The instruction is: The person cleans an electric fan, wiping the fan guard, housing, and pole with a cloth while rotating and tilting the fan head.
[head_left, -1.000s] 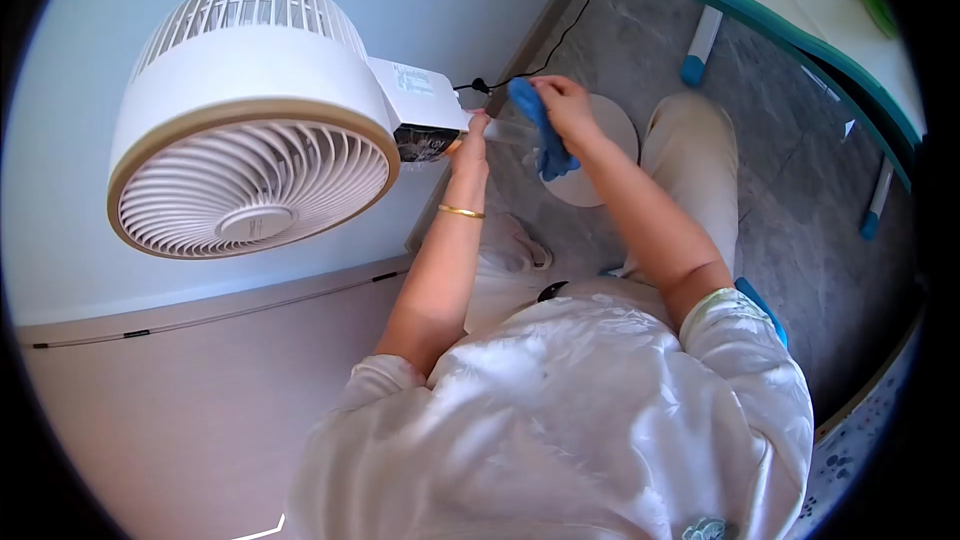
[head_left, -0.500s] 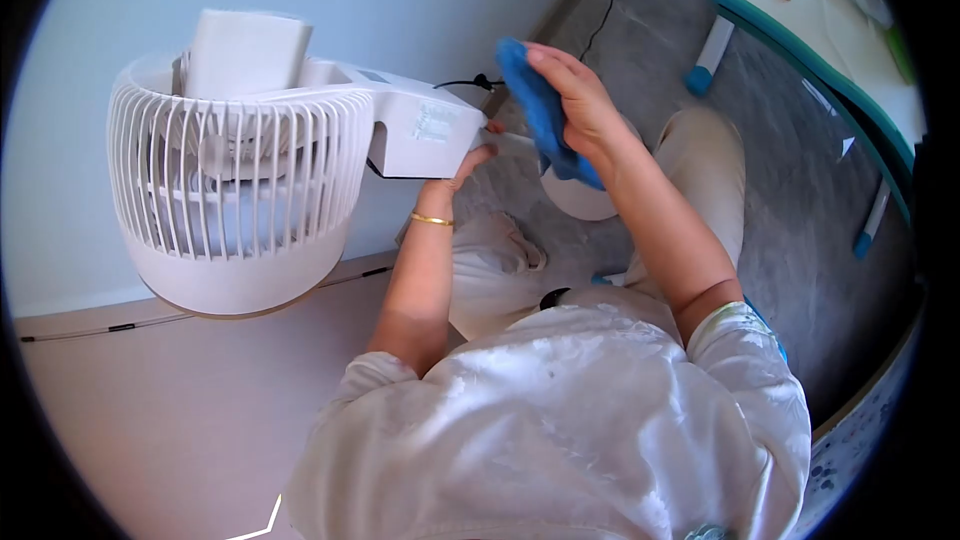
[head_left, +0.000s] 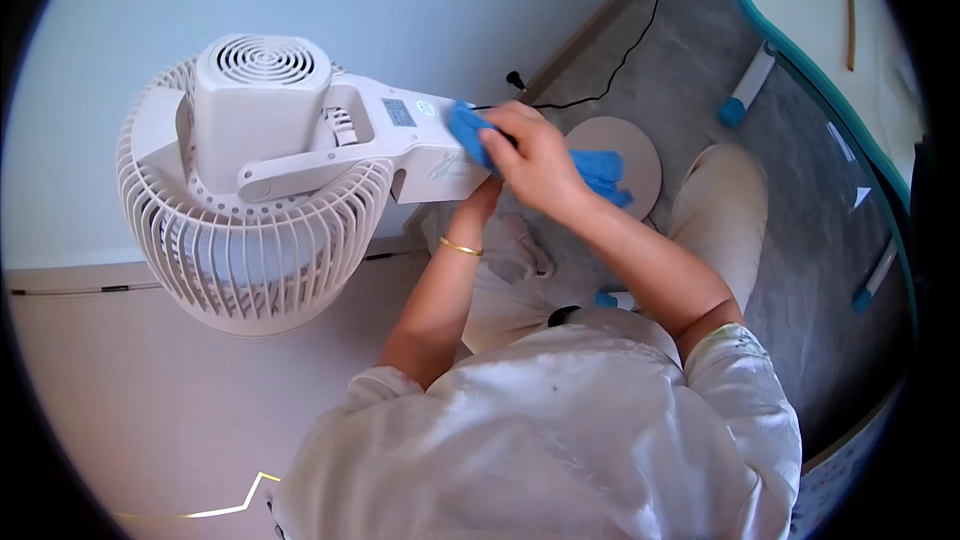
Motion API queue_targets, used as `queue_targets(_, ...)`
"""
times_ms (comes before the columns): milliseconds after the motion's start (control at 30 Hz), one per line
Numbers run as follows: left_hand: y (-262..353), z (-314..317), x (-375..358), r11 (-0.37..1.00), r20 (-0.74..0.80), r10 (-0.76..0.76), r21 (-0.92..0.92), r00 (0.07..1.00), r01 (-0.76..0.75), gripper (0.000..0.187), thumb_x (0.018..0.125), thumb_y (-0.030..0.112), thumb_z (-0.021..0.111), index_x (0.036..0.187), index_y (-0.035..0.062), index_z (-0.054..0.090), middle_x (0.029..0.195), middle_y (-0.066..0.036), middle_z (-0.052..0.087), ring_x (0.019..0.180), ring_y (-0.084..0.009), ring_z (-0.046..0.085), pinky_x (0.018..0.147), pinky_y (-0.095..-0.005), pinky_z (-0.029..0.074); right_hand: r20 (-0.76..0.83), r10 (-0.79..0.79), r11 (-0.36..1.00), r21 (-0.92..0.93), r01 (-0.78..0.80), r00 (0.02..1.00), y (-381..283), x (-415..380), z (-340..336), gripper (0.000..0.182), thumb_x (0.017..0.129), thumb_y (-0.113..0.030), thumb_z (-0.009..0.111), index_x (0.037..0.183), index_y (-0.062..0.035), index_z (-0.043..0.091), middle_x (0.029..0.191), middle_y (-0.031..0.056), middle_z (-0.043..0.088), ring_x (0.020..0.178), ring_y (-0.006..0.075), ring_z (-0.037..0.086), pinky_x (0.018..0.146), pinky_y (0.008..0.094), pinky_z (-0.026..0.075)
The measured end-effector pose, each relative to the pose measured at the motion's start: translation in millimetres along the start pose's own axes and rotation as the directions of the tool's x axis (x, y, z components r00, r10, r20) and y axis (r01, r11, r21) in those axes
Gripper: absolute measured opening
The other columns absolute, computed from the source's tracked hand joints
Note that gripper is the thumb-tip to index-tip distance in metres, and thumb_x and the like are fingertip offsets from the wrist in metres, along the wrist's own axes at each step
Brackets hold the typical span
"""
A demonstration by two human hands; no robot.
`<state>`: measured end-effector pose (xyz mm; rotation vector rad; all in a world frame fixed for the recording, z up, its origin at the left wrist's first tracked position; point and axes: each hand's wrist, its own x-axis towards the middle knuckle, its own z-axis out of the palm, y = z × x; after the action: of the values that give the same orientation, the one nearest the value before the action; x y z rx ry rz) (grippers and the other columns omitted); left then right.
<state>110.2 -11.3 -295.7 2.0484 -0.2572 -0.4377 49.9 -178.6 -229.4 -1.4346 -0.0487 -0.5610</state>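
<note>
A white pedestal fan with a slatted round cage stands tilted at the left, its rear motor housing facing up. My right hand is closed on a blue cloth and presses it against the end of the fan's neck. The cloth's other end hangs beyond the hand, over the fan's round base. Under the neck, my left hand, below a gold bracelet, grips the fan near its pole; most of its fingers are hidden.
A black cord with a plug runs along the wall and grey floor. At the right stands a white table with a teal edge and blue-tipped legs. A beige surface lies at lower left.
My right hand has moved left and down, bringing the blue cloth onto the fan's neck. The fan head has tipped, so its rear vent now shows. The view has shifted a little.
</note>
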Motion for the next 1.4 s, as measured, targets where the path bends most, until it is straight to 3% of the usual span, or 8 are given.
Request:
queue_targets(100,1,-3,2,0.999,0.039,-0.031,-0.039,0.999,0.033,0.063,0.085,0.007,0.066,0.140,0.0072,0.036,0.142,-0.008,0.038,0.130,-0.0208,0.037,0.107,-0.0361,0.033,-0.090,-0.201,0.976,0.067,0.207,0.976,-43,33,20,0.018,0.084,-0.013,0.059,0.094,-0.0010,0.066,0.093,0.0162,0.062,0.090,0.0360,0.057,0.081,0.0427,0.045)
queue_targets(300,-4,3,8,0.992,0.089,-0.068,-0.096,0.994,0.077,0.065,0.086,0.010,0.065,0.142,0.0048,0.032,0.145,-0.010,0.035,0.133,-0.0217,0.032,0.111,-0.0365,0.028,0.070,0.159,0.985,-0.076,-0.154,0.985,-9,77,21,0.019,0.084,-0.014,0.058,0.095,-0.0012,0.066,0.095,0.0184,0.061,0.092,0.0382,0.058,0.081,0.0437,0.046)
queue_targets(500,-15,0,5,0.979,0.117,-0.043,-0.194,0.992,0.065,0.063,0.089,0.016,0.064,0.143,0.0065,0.032,0.148,-0.009,0.032,0.135,-0.0215,0.030,0.112,-0.0367,0.027,-0.045,-0.097,0.978,0.179,0.103,0.994,-68,30,14,0.022,0.085,-0.015,0.057,0.100,-0.0011,0.066,0.096,0.0185,0.060,0.093,0.0358,0.058,0.081,0.0426,0.046)
queue_targets(1100,-8,6,5,0.996,0.093,-0.045,0.080,0.995,0.038,0.070,0.089,0.031,0.063,0.145,0.0071,0.028,0.151,-0.008,0.027,0.137,-0.0220,0.027,0.114,-0.0358,0.022,0.439,-0.036,0.999,0.037,0.023,0.898,-86,78,1,0.032,0.080,-0.024,0.057,0.099,-0.0018,0.069,0.094,0.0131,0.054,0.088,0.0239,0.055,0.079,0.0341,0.046)
queue_targets(1133,-10,8,4,0.991,0.078,-0.067,0.120,0.995,0.058,0.069,0.092,0.034,0.060,0.145,0.0045,0.028,0.151,-0.009,0.026,0.139,-0.0217,0.024,0.114,-0.0352,0.020,0.484,-0.045,0.997,0.075,0.009,0.874,-87,79,-4,0.032,0.080,-0.027,0.054,0.098,-0.0057,0.070,0.103,0.0186,0.055,0.095,0.0352,0.057,0.084,0.0385,0.046)
queue_targets(1233,-38,3,20,0.994,0.158,-0.027,0.109,0.987,0.010,0.068,0.088,0.034,0.064,0.144,0.0110,0.032,0.149,-0.006,0.032,0.135,-0.0212,0.032,0.111,-0.0362,0.028,0.392,0.043,0.959,0.241,-0.148,0.919,-80,87,-1,0.031,0.082,-0.026,0.053,0.100,-0.0062,0.069,0.102,0.0191,0.054,0.095,0.0344,0.056,0.084,0.0383,0.046)
queue_targets(1267,-7,8,11,0.993,0.158,-0.088,0.092,0.983,0.074,0.068,0.089,0.033,0.063,0.144,0.0091,0.032,0.149,-0.007,0.032,0.136,-0.0214,0.031,0.111,-0.0369,0.027,0.297,-0.015,0.991,0.135,-0.027,0.955,-77,88,3,0.027,0.088,-0.020,0.056,0.105,-0.0023,0.067,0.098,0.0121,0.053,0.095,0.0232,0.054,0.084,0.0330,0.044)
queue_targets(1400,-31,3,20,0.988,0.263,0.036,-0.157,0.964,0.006,0.068,0.089,0.032,0.062,0.144,0.0079,0.031,0.148,-0.008,0.033,0.135,-0.0212,0.032,0.111,-0.0364,0.028,0.375,-0.085,0.996,0.033,0.078,0.923,-79,77,3,0.028,0.089,-0.021,0.057,0.108,-0.0014,0.065,0.104,0.0115,0.055,0.098,0.0224,0.053,0.087,0.0319,0.043)
